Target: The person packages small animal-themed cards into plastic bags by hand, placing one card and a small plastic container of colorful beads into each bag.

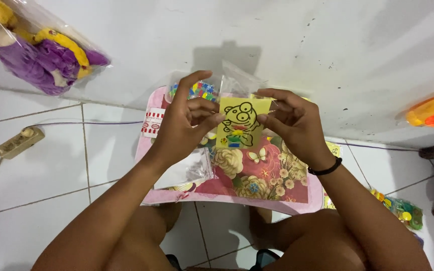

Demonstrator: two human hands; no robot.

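Both hands, left hand (184, 123) & right hand (292, 123), pinch-grip the yellow cartoon-outline card (241, 123) at 9 & 3 o'clock; inspecting step, next likely needs steady hold.

Bead bag (202, 90) crowds just beyond the left hand's fingers (197, 108); wall (277, 40) close behind. Open floral tabletop (272, 170) below right hand's fingers (272, 118); clear packet (184, 170) under left wrist.

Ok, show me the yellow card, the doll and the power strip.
yellow card (242, 123), head view, on the cartoon drawing at its middle.
doll (36, 59), head view, on its purple dress.
power strip (18, 143), head view, on its top face.
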